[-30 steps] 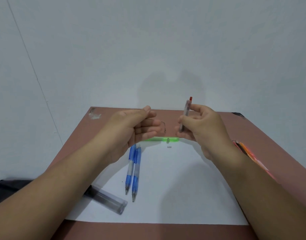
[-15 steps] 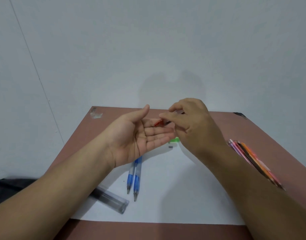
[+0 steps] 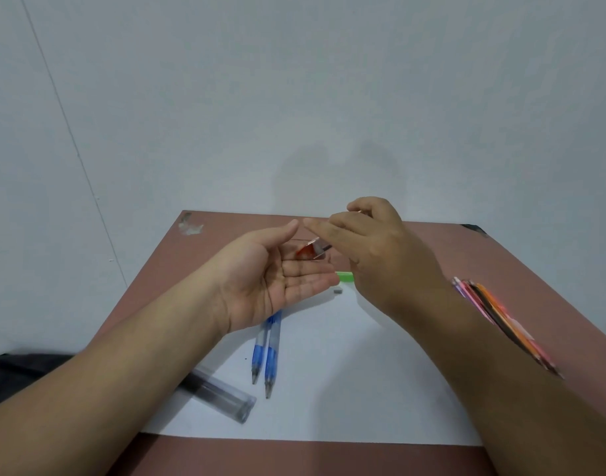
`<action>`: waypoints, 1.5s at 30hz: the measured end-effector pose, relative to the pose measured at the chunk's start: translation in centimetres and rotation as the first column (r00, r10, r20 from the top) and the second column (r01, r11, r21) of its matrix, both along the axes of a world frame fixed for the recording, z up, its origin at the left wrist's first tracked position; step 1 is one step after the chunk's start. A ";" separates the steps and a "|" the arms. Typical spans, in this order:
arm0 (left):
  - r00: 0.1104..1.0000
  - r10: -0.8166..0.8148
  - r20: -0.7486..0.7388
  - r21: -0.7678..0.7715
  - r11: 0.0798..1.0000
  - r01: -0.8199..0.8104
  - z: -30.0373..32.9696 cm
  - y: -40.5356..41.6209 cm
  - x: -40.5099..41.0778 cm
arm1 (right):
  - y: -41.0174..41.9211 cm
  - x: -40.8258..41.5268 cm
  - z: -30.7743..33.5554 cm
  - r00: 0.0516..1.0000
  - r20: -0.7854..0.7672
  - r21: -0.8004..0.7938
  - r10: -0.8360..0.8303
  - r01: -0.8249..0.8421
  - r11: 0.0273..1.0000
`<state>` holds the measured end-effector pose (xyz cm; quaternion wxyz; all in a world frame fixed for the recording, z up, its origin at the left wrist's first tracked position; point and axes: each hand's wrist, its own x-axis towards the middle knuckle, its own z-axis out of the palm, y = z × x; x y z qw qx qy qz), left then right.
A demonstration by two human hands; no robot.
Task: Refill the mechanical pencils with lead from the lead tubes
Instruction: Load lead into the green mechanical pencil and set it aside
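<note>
Left hand (image 3: 277, 280) lies palm up above the table, fingers straight and relaxed, holding nothing in a grip. Right hand (image 3: 373, 249) hangs just over those fingers, curled and pinching a clear lead tube with a red end (image 3: 311, 251), tilted so the red end points down at the left palm; whether it touches the skin I cannot tell. The two hands are close together, thumb tip nearly meeting fingertip. Under the left wrist, two blue mechanical pencils (image 3: 267, 352) lie side by side on a white sheet (image 3: 346, 372), tips toward the person. A clear grey case (image 3: 222, 396) lies at the sheet's left edge. A green pencil (image 3: 345, 277) peeks out beyond the fingers, a small grey bit (image 3: 338, 290) beside it. Coloured tubes (image 3: 500, 321) lie on the brown table (image 3: 432, 242) beside the right forearm.
</note>
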<state>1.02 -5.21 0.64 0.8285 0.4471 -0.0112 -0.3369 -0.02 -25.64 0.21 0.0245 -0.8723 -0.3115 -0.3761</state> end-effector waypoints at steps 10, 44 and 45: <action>0.999 0.030 -0.037 0.022 0.999 -0.029 -0.1 0.0 0.1 | -0.3 -0.3 0.6 1.000 -0.021 -0.013 -0.010 0.009 1.000; 0.613 0.085 0.785 0.450 0.602 -0.660 0.7 2.2 0.2 | -1.6 0.6 -0.6 0.987 -0.144 0.281 -0.069 0.108 0.954; 0.605 0.079 0.792 0.451 0.592 -0.668 0.7 2.1 0.2 | -1.6 0.6 -0.6 0.986 -0.150 0.282 -0.072 0.112 0.953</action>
